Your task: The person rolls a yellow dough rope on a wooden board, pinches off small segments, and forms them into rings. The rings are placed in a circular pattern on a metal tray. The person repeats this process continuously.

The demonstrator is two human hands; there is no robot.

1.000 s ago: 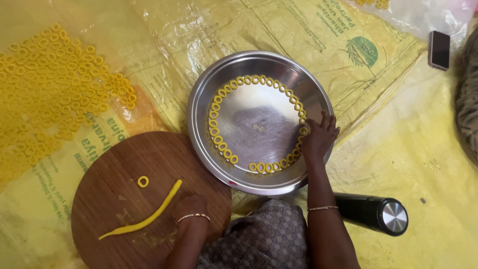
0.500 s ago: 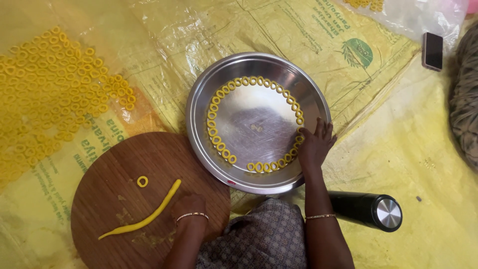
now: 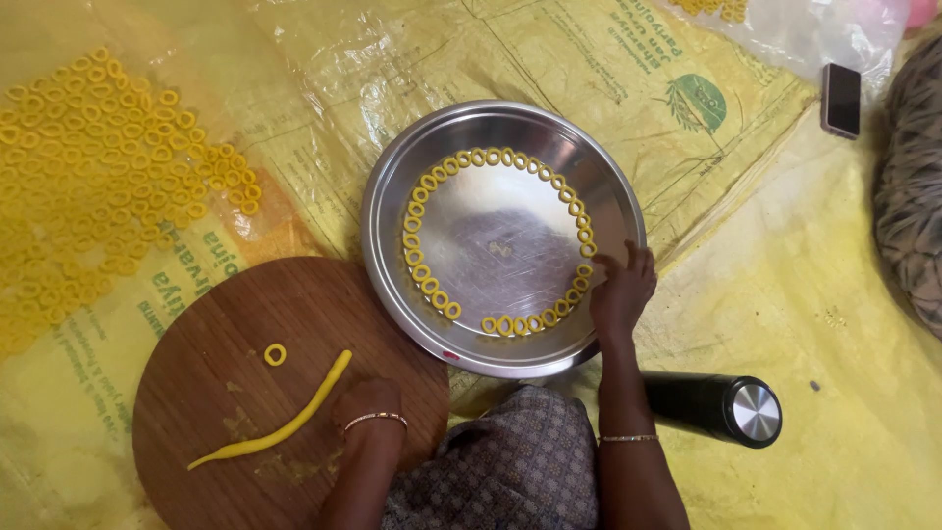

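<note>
The left hand (image 3: 365, 400) rests, fingers curled, on the round wooden board (image 3: 196, 432) at the end of a yellow dough rope (image 3: 285, 422), beside one loose dough ring (image 3: 276, 354); whether it grips the rope cannot be determined. Farther out, the right hand (image 3: 620, 294), fingers bent together, touches the ring row (image 3: 422, 265) lining the steel plate (image 3: 392, 186); a held ring is not discernible.

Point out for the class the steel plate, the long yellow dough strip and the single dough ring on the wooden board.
steel plate (image 3: 392, 236): head view, bare left rim.
long yellow dough strip (image 3: 294, 422): head view, middle of its length.
single dough ring (image 3: 276, 354): head view, on its band, lying on the board.
</note>
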